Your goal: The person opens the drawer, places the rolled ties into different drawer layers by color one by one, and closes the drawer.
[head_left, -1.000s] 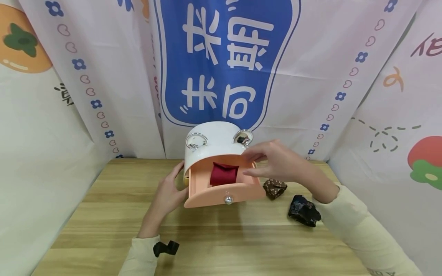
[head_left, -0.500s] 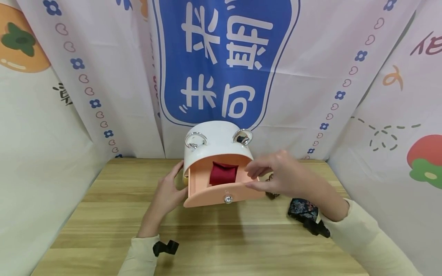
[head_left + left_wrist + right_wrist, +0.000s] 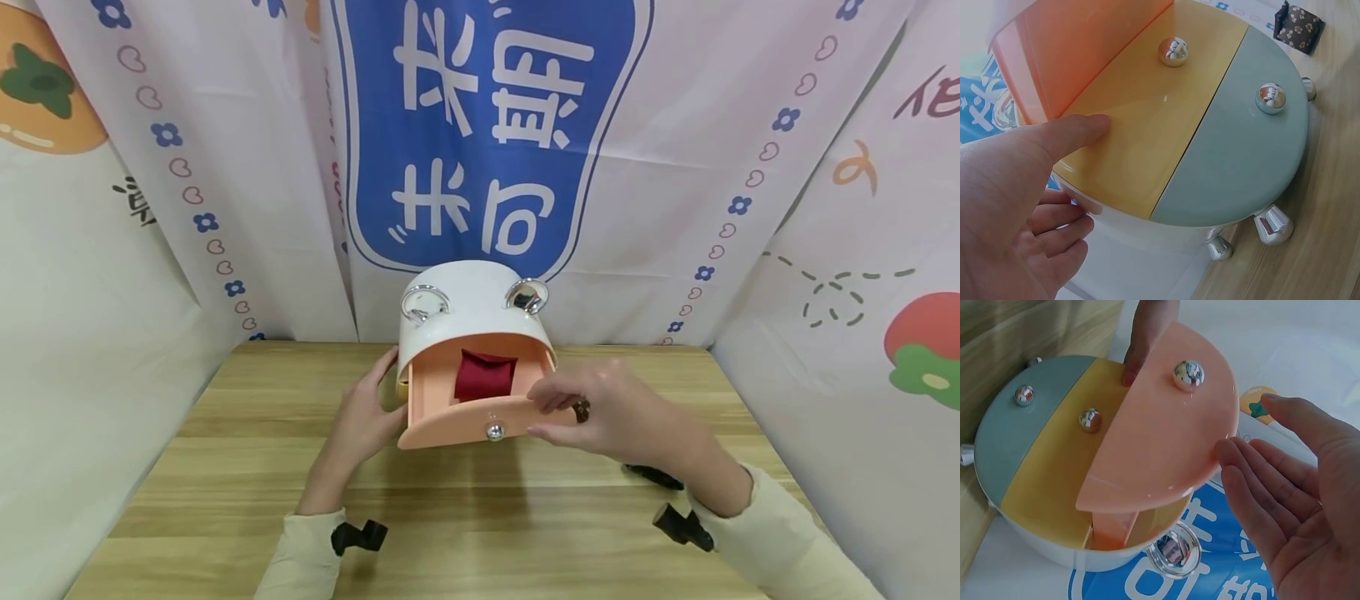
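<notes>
A white rounded drawer box [image 3: 472, 304] stands at the back of the wooden table [image 3: 225, 467]. Its pink top drawer [image 3: 450, 425] is pulled out, with a folded red cloth [image 3: 483, 377] inside. My left hand [image 3: 367, 417] rests against the box's left side. In the left wrist view its thumb [image 3: 1079, 134] lies straight on the yellow drawer front [image 3: 1147, 125], above the teal drawer [image 3: 1247, 156]. My right hand [image 3: 592, 417] is at the right end of the pink drawer front. Its straight fingertips [image 3: 1229, 453] touch the pink drawer [image 3: 1160, 444] at its edge and hold nothing.
A brown patterned cloth [image 3: 582, 408] lies right of the box, mostly hidden by my right hand. A dark cloth [image 3: 654, 476] peeks out under my right forearm. Printed curtains [image 3: 487, 125] close in the back and both sides.
My right hand has dropped from the box's top right edge to the right end of the pink drawer front, covering the brown cloth. The left hand and drawer have stayed put.
</notes>
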Demonstrator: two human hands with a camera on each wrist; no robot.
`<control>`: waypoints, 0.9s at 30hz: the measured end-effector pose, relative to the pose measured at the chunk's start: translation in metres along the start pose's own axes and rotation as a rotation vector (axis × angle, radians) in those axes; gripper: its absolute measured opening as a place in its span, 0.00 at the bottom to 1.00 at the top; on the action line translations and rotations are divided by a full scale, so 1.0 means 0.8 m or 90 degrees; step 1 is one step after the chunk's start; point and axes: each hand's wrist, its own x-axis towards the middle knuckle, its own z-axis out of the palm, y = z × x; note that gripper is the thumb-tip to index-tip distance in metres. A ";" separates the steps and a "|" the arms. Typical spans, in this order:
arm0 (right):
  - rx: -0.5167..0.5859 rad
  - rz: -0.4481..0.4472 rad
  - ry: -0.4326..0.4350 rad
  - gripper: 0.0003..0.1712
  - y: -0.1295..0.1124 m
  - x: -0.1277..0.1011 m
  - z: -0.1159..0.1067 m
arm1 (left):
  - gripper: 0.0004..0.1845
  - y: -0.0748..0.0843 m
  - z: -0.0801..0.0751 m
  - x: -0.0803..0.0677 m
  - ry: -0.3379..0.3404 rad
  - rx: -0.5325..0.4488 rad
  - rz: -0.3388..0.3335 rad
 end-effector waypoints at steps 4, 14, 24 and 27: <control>0.002 -0.008 0.009 0.14 -0.002 -0.005 0.011 | 0.48 0.000 -0.001 0.000 0.003 0.000 0.005; 0.032 -0.016 0.050 0.12 0.005 -0.017 0.051 | 0.48 0.002 0.000 0.000 0.013 -0.006 0.005; 0.032 0.015 0.163 0.12 0.009 -0.022 0.103 | 0.47 0.002 -0.001 -0.001 0.012 -0.004 0.005; 0.029 0.020 0.205 0.10 0.012 -0.023 0.120 | 0.47 0.003 -0.001 -0.001 0.010 -0.002 0.006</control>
